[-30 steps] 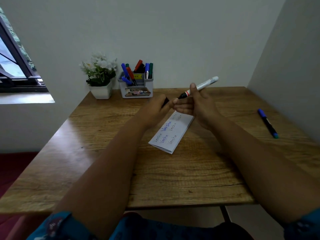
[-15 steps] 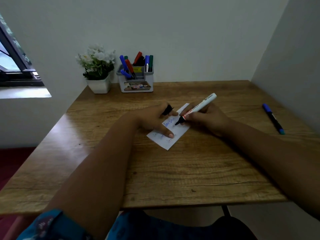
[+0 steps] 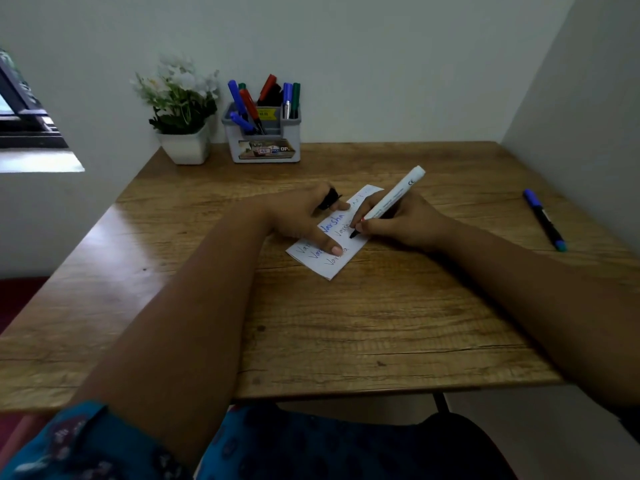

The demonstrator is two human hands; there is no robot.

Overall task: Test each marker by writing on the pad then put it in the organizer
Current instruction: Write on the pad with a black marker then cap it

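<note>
A small white pad [image 3: 337, 261] with several handwritten words lies mid-table. My right hand [image 3: 401, 225] grips a white-barrelled marker [image 3: 394, 197], its black tip touching the pad. My left hand [image 3: 304, 216] holds the marker's black cap [image 3: 329, 197] in curled fingers while one straight finger presses the pad down. The grey organizer [image 3: 265, 140] stands at the table's back edge with several blue, red, green and black markers in it. A blue-capped black marker [image 3: 543, 218] lies alone on the table at the far right.
A white pot of white flowers [image 3: 183, 133] stands left of the organizer. White walls close in the wooden table [image 3: 346, 323] at the back and right. A window [image 3: 24, 116] is at the far left.
Both hands came down from mid-air to the pad. The marker, uncapped, now has its tip on the paper and has shifted slightly along the pad; the left hand still keeps the cap.
</note>
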